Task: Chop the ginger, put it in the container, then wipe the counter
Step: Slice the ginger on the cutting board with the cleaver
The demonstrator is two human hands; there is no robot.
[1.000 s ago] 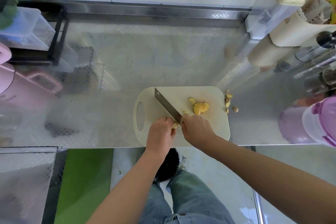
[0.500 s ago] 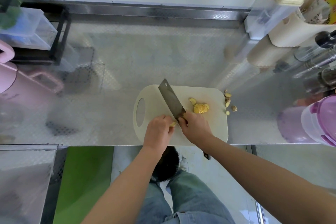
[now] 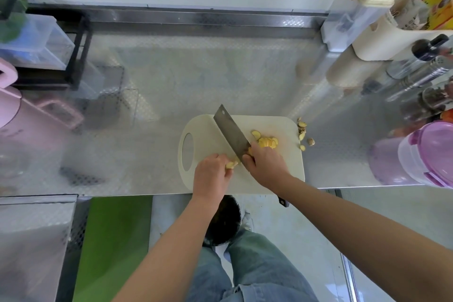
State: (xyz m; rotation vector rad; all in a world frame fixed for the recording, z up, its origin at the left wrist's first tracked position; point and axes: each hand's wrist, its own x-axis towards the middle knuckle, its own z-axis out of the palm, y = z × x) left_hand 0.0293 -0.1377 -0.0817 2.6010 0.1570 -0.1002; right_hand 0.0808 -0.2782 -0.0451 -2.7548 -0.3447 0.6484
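The right grip point(image 3: 266, 167) hid most of the knife handle point(image 3: 283, 201); only its butt showed. The left grip point(image 3: 212, 174) covered the ginger piece point(image 3: 230, 165) but for one tip. The frame edge cut off the purple-lidded container point(image 3: 426, 154) at 3 o'clock and the pink jug point(image 3: 9, 110) at 9 o'clock.

Pretty clearly a kitchen, and it looked like a home one. The surface point(image 3: 196, 76) was embossed stainless steel with a raised steel lip along the back. A pale cutting board point(image 3: 289, 130) sat on it with a cleaver point(image 3: 230, 130) and yellow ginger slices point(image 3: 267, 142). Metal bottles point(image 3: 416, 73) crowded the right side near a purple-lidded container point(image 3: 426, 152). On the left were a pink jug point(image 3: 14, 115) and clear storage boxes point(image 3: 36, 39) on a black rack point(image 3: 78, 51).
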